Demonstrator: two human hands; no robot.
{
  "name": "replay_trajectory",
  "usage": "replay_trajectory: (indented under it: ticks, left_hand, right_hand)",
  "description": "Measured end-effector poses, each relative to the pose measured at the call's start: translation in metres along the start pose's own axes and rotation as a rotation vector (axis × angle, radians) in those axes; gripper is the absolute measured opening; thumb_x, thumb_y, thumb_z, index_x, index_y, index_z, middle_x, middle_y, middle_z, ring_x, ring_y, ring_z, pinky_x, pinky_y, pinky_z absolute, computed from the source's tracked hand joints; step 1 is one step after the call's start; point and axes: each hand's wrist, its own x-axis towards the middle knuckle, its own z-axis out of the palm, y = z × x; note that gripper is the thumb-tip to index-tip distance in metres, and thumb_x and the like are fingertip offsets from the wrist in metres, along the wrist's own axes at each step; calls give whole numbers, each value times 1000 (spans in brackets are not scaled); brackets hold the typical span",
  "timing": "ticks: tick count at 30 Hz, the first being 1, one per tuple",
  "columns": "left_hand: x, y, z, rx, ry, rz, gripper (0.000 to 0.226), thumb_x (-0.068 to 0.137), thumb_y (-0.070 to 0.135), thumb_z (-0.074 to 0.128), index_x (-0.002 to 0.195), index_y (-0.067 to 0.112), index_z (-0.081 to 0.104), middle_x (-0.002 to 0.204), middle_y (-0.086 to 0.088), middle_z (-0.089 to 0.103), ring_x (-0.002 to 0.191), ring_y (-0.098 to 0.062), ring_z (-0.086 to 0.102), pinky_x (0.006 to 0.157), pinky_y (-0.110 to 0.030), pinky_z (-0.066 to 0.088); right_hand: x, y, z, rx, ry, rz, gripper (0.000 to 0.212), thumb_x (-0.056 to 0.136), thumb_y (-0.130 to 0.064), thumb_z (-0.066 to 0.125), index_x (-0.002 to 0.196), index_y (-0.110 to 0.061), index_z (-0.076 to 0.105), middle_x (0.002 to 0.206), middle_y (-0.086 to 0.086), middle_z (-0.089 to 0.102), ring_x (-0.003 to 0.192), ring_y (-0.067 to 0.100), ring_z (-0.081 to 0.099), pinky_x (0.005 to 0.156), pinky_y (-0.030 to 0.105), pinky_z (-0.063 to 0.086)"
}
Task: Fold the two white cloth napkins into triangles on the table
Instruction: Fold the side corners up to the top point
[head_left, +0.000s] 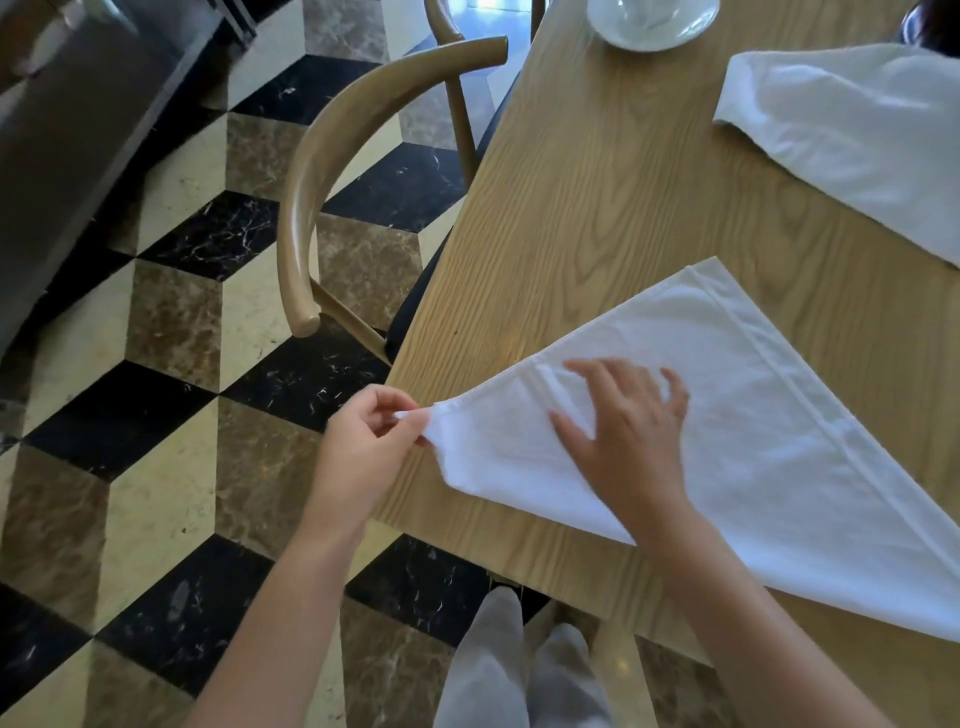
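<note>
Near napkin (753, 441): white woven cloth, hemmed, triangular, on grained wooden worktop (597, 208). Left hand (371, 447) pinches its corner; right hand (631, 431) pressed flat, fingers spread. Second napkin (852, 135) rumpled, cut off at frame edge.

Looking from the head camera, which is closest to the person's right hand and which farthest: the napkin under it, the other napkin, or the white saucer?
From the right hand:
1. Near napkin, directly under the hand, which rests flat on it.
2. Second napkin, farther up the table, toward the right edge.
3. White saucer, at the table's far end, cut off by the top of the frame.
</note>
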Motion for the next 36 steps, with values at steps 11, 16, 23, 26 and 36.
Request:
replay_trajectory:
  ticks: [11, 16, 23, 26, 36]
  left_hand:
    - [-10, 61, 89, -410, -276, -28, 13, 91, 15, 57, 96, 5, 63, 86, -5, 75, 84, -15, 71, 72, -20, 56]
    - [5, 73, 108, -341, -480, 93, 20, 95, 8, 48, 105, 8, 65, 97, -5, 74, 97, -15, 68, 85, -23, 53]
    - [48, 77, 125, 241, -392, 460, 23, 93, 26, 54, 116, 28, 58, 107, 13, 64, 98, 4, 57, 78, -7, 42]
    - [64, 73, 127, 322, -459, 420, 15, 94, 25, 52, 94, 22, 67, 86, 6, 69, 79, -4, 60, 65, -17, 42]
    - [79, 52, 123, 409, -200, 435, 11, 84, 30, 64, 74, 33, 68, 70, 18, 67, 71, -1, 61, 93, -47, 41]
  right_hand:
    - [13, -1, -38, 347, 71, 106, 9, 79, -35, 70, 83, -31, 64, 75, -18, 65, 79, 0, 58, 86, 33, 24]
    - [23, 25, -49, 195, 74, 69, 12, 81, -36, 69, 90, -28, 69, 83, -15, 69, 82, 7, 61, 90, 41, 29]
    - [54, 57, -61, 696, 87, 269, 25, 84, -11, 66, 71, -32, 64, 69, -22, 66, 71, -5, 60, 71, 18, 48]
    - [71, 78, -62, 748, 120, 384, 24, 81, -5, 65, 68, -26, 63, 63, -18, 62, 64, -5, 57, 66, 11, 44]
    - [135, 127, -44, 227, 1, 565, 20, 85, -33, 54, 76, -20, 66, 68, -14, 62, 73, 8, 54, 78, 32, 20]
